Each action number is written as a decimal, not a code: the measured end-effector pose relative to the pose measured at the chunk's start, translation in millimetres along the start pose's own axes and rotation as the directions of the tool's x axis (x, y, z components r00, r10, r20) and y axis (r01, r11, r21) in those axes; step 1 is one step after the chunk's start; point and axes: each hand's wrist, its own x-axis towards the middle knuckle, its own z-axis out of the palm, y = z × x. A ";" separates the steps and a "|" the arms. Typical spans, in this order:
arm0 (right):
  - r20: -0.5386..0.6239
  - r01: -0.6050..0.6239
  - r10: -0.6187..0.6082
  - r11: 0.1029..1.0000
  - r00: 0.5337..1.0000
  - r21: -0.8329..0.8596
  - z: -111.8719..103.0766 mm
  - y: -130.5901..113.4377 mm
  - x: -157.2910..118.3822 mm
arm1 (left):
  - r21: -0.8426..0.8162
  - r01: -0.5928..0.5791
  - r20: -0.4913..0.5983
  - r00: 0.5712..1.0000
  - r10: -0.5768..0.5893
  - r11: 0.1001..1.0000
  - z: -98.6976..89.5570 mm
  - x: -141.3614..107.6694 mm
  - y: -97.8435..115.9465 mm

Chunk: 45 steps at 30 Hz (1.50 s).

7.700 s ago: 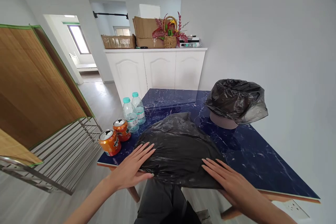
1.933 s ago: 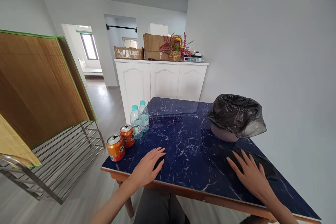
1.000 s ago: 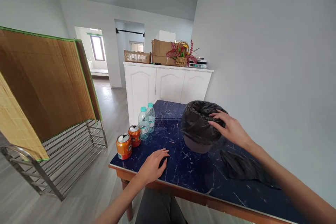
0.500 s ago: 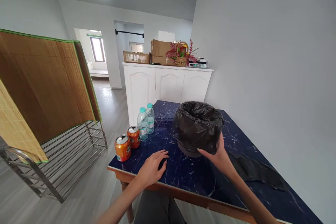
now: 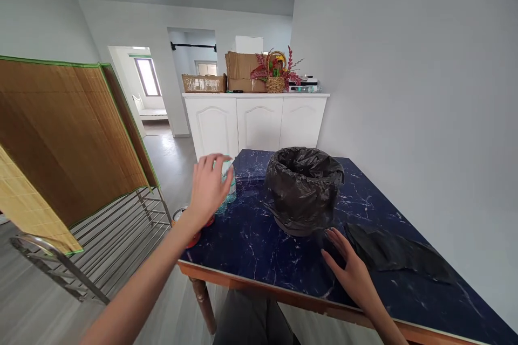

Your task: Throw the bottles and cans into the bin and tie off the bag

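Note:
My left hand point(image 5: 208, 186) is raised over the left side of the table, fingers curved and thumb apart, with nothing visibly in it. It overlaps two clear plastic bottles with teal caps; part of one bottle point(image 5: 232, 188) shows past the thumb, and whether I touch it I cannot tell. Below, my forearm hides most of two orange soda cans point(image 5: 193, 241). A bin lined with a black plastic bag point(image 5: 301, 199) stands upright on the table, its mouth open. Near its base on the right, my right hand point(image 5: 351, 272) hovers or rests low with fingers apart, holding nothing.
The dark blue marble-patterned table point(image 5: 251, 248) has a flat black plastic bag point(image 5: 399, 253) at its right. A metal rack point(image 5: 121, 242) with a bamboo mat point(image 5: 68, 135) stands left. Behind is a white cabinet point(image 5: 259, 121) carrying cardboard boxes point(image 5: 245, 73) and a flower basket point(image 5: 275, 84).
My left hand has risen from the table's front edge up and left to the bottles. My right hand has let go of the bin and moved down and right. The view has shifted slightly.

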 end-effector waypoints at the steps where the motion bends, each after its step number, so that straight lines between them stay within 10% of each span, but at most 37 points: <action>1: -0.005 0.004 -0.004 1.000 1.000 0.003 0.4 -0.9 0.6 | 0.069 0.024 0.037 0.999 -0.027 0.997 4.1 19.2 -7.0; 6: -0.009 -0.002 0.002 1.000 1.000 0.018 1.0 -6.4 1.1 | 0.303 0.089 0.314 0.930 -0.188 0.949 38.5 69.0 -30.5; 14: 0.001 -0.012 0.012 0.999 1.000 0.041 -0.4 -16.5 1.9 | 0.277 0.016 0.404 0.905 -0.132 0.961 42.7 70.0 -3.4; 18: -0.013 -0.008 0.009 0.998 1.000 0.068 -0.2 -16.3 3.5 | 0.223 0.007 0.313 0.946 -0.078 0.975 13.5 90.2 12.8; 21: 0.002 -0.033 0.033 0.996 0.999 0.086 0.1 -17.1 4.5 | 0.035 -0.028 -0.008 1.000 0.029 0.999 -29.6 116.4 28.6; 24: 0.023 -0.089 0.087 0.991 0.996 0.103 0.7 -18.6 5.5 | -0.176 -0.142 -0.256 0.962 0.094 0.974 -74.4 138.1 56.1; 28: 0.012 -0.087 0.086 0.984 0.996 0.155 1.6 -19.0 6.5 | -0.304 -0.231 -0.215 0.962 0.170 0.924 -95.0 144.8 100.0; 39: 0.021 -0.079 0.076 0.977 0.997 0.200 -0.2 -23.3 8.0 | -0.357 -0.100 0.430 0.865 0.259 0.929 11.6 128.1 118.4; 45: 0.018 -0.079 0.077 0.973 0.997 0.219 -0.6 -26.1 9.0 | -0.298 -0.077 0.551 0.800 0.237 0.951 37.2 137.1 110.0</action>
